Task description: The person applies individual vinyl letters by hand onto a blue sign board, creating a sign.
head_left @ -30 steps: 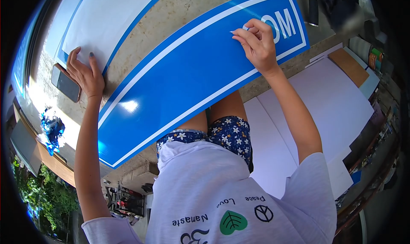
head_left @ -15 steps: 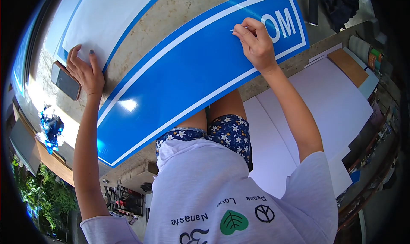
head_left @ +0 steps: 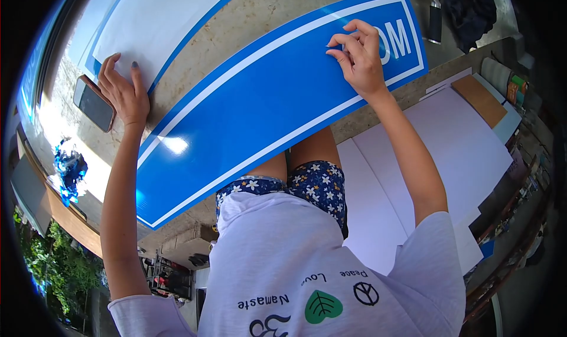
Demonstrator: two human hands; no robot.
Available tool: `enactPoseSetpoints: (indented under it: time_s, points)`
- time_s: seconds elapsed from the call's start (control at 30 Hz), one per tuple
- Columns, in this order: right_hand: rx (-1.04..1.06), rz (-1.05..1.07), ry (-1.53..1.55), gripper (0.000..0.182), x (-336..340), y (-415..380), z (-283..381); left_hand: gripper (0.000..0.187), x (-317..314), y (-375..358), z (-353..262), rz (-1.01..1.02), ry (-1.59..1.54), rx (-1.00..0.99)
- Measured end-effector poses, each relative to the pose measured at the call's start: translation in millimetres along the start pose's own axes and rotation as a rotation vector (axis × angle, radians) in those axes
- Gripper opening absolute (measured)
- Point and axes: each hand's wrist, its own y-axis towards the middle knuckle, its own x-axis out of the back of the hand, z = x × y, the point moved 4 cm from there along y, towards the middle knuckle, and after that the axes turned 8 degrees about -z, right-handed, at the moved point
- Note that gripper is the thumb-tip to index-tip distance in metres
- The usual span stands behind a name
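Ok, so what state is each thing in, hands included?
Blue sign: face up, lettered at one end
Right hand: fingers bent, over the sign
Left hand: open, beside the phone
Phone: lying screen up
Dark cloth: bunched up

Bright daylight throws a white glare on the blue sign [head_left: 266, 107], and fisheye distortion bends the dark-rimmed view.

Left side of your frame: crumpled blue bundle [head_left: 69, 169], shiny. Lower left, you have green foliage [head_left: 56, 266]. Upper right: dark cloth [head_left: 469, 12], bunched. Right side, you see large white sheets [head_left: 437, 154], brown panel [head_left: 479, 101] beside them.
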Motion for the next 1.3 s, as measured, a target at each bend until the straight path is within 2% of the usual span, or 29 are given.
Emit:
enactPoseSetpoints:
  time_s: [0.17,0.23,0.57,0.63,0.77,0.87,0.93,1.13,1.3]
  points:
    - [0.028,-0.005,-0.072,0.012,-3.6,3.5,6.1,0.041,-0.1,0.2,-0.2,-0.006,-0.007,-0.008]
    - [0.046,-0.014,-0.194,0.009,-5.8,3.9,10.4,0.041,-0.1,-0.2,-0.3,-0.003,-0.004,-0.012]
    - [0.071,-0.006,-0.075,0.010,-4.3,0.5,1.7,0.039,0.1,0.5,0.0,0.007,0.024,-0.031]
    - [-0.107,-0.039,0.096,0.010,3.5,2.8,-4.3,0.039,-0.1,0.7,0.3,0.009,0.019,-0.021]
    - [-0.144,0.013,0.124,0.007,7.0,4.9,-6.2,0.039,-1.0,0.3,1.6,0.010,0.018,-0.024]
    - [-0.125,0.052,0.087,0.008,2.1,5.5,0.1,0.039,-1.3,0.1,2.3,0.010,0.020,-0.026]
    - [-0.040,0.038,-0.015,0.013,-0.5,5.0,2.6,0.039,-0.6,0.0,1.9,0.011,0.019,-0.023]
    - [0.021,-0.010,-0.138,0.013,-8.9,2.1,2.4,0.039,-2.5,-0.5,4.1,0.007,0.016,-0.043]
    - [0.083,0.005,-0.119,0.012,-8.1,0.1,3.2,0.039,-1.2,0.0,2.7,0.006,0.009,-0.043]
